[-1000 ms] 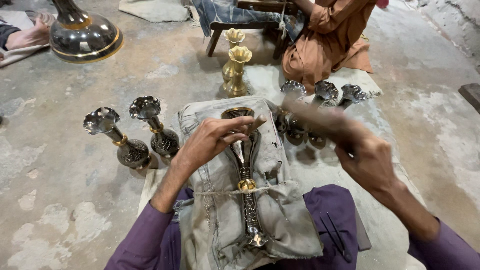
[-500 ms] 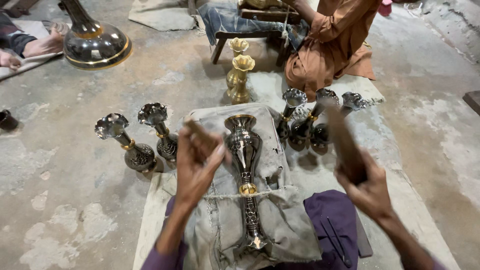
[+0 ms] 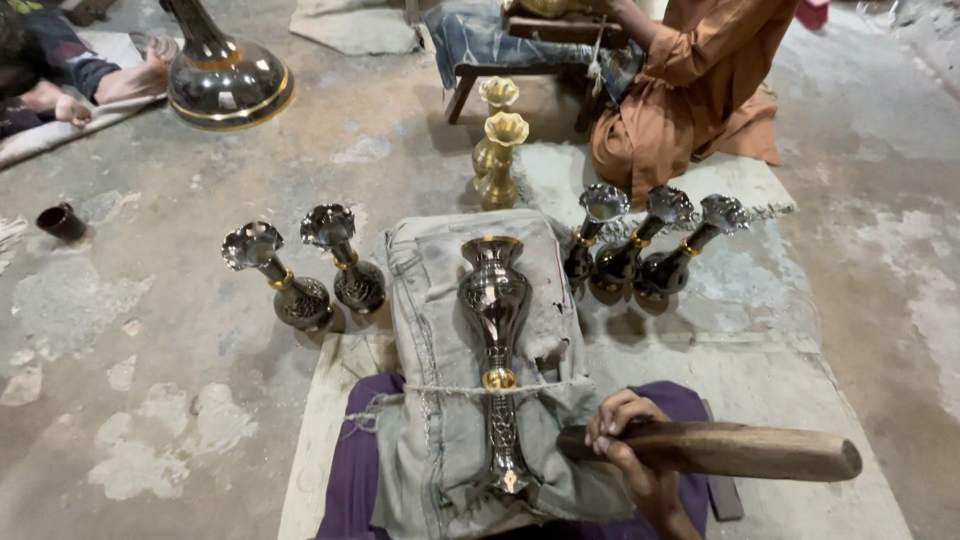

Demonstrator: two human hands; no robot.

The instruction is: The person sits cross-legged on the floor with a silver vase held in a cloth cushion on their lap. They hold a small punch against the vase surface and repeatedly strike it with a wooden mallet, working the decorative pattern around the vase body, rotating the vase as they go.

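— Concrete floor [image 3: 150, 400], rough and patchy, with a person in orange [image 3: 700, 90] seated at the far side?

— Yes. Nearer, a grey cloth pad [image 3: 440, 440] cushions a tall dark vase [image 3: 496, 340] lying on it, tied down by a string, probably to stop rolling.

— And the hands?

— Right hand [image 3: 625, 450] wrapped tight round a wooden mallet [image 3: 720, 450], beside the vase's foot. Left one isn't visible.

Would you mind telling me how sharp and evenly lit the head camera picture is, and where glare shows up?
Head view: soft, even light with only faint shadows beside the three dark vases; bright glare on the large polished metal base and on the shoulder of the tall dark vase lying on the grey cloth; the right hand and wooden mallet look sharp; wide-angle bending shows toward the edges.
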